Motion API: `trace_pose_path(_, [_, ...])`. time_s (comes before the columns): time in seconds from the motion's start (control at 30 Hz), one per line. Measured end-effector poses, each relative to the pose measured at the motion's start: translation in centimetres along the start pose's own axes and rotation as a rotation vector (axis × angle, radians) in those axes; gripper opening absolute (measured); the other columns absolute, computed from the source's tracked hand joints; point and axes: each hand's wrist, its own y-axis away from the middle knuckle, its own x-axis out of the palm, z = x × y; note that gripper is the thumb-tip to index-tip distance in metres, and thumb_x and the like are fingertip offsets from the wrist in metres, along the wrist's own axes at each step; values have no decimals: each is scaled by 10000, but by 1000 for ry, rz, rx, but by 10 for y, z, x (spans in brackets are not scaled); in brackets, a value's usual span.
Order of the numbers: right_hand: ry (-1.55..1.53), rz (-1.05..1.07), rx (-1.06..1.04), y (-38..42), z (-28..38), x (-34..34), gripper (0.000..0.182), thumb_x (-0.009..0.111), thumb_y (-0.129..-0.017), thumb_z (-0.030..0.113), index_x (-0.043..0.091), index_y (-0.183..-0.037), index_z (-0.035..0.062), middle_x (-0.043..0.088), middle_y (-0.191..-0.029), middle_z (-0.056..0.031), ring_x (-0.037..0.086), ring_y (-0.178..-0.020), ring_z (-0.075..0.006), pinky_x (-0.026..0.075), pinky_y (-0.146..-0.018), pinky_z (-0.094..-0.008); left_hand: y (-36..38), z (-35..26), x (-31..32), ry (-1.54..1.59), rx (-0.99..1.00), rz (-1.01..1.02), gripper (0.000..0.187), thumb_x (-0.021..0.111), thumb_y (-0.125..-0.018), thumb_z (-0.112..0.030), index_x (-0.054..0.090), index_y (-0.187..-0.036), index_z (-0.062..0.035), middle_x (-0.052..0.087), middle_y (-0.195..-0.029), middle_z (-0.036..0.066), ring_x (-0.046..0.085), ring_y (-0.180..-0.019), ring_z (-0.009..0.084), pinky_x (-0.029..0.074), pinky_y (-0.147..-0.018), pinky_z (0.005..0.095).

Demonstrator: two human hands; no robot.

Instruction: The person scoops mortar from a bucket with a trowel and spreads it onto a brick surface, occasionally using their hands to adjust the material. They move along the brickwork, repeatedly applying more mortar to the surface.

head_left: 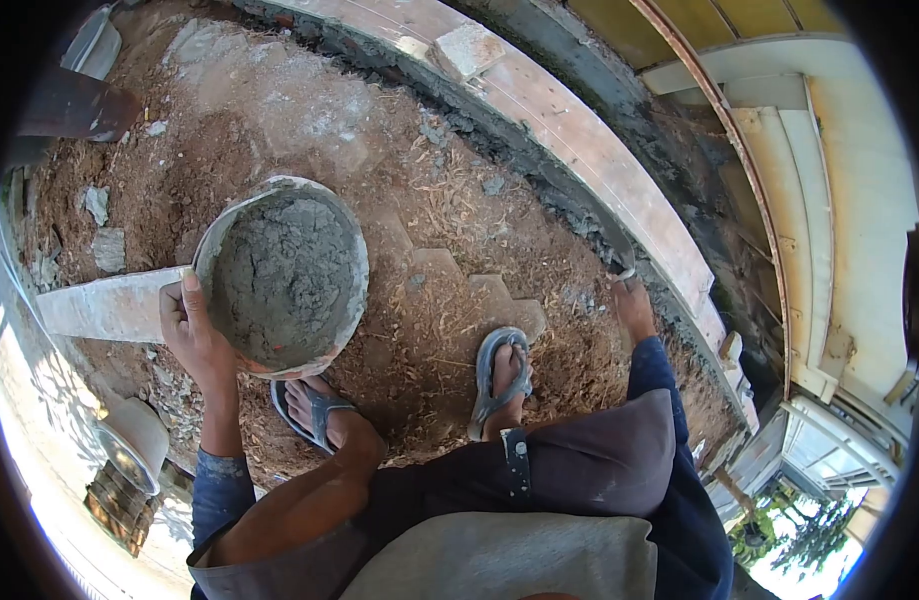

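Observation:
My left hand is closed round the near end of a long pale brick, thumb up, just left of a bucket. Grey wet mortar nearly fills that round bucket, whose rim is crusted. Out to the right, my right hand grips a trowel by its handle. The trowel's narrow blade points away from me and lies along the inner side of a low brick wall, where fresh grey mortar lines the joint.
A loose brick piece sits on the wall, with a thin string line along its top. My sandalled feet stand on soil with paving blocks. Another bucket stands lower left; a rusty pipe runs beyond the wall.

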Motion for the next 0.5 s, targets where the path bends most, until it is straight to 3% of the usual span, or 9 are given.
trace_pose_path(0.1, [-61, -13, 30, 0, -38, -6, 345, 545, -917, 307, 585, -779, -6, 574, -607, -108, 580, -531, -212, 452, -528, -377, 0, 1, -1, 14, -8, -8, 373, 534, -1010, -322, 499, -781, -30, 411, -732, -22, 330, -700, 90, 298, -628, 253])
trace_pose_path(0.17, [134, -97, -108, -3, -67, -16, 409, 546, -915, 364, 591, -797, -25, 574, -663, -156, 601, -696, -261, 447, -675, -408, -1, 1, -4, -8, -26, -31, 381, 527, -1012, -325, 490, -770, -33, 419, -736, -19, 338, -702, 92, 301, -633, 251])
trace_pose_path(0.33, [119, -66, -49, 11, -78, -44, 364, 560, -886, 320, 591, -786, -28, 567, -651, -166, 585, -663, -261, 445, -656, -400, -5, 16, -16, -33, -51, -25, 396, 518, -1014, -333, 483, -758, -33, 411, -728, -19, 338, -696, 94, 298, -628, 253])
trace_pose_path(0.4, [33, -42, 74, 7, -88, -52, 340, 583, -874, 291, 591, -774, -34, 565, -635, -164, 578, -633, -257, 439, -630, -401, -6, 13, -16, -29, -51, -40, 399, 515, -1015, -334, 480, -755, -33, 406, -724, -20, 336, -693, 94, 297, -625, 256])
trace_pose_path(0.43, [84, -62, -20, 18, -56, -57, 324, 604, -868, 268, 572, -763, -37, 558, -619, -157, 566, -598, -253, 434, -599, -411, -6, 10, -16, -27, -65, -35, 400, 514, -1016, -332, 478, -754, -32, 404, -722, -20, 337, -693, 95, 299, -626, 259])
trace_pose_path(0.5, [106, -68, -120, 6, -62, -43, 333, 616, -866, 267, 555, -753, -41, 554, -613, -156, 557, -592, -256, 431, -599, -415, -6, 4, -13, -21, -71, -30, 400, 513, -1017, -329, 475, -753, -31, 403, -720, -20, 337, -694, 96, 301, -627, 262])
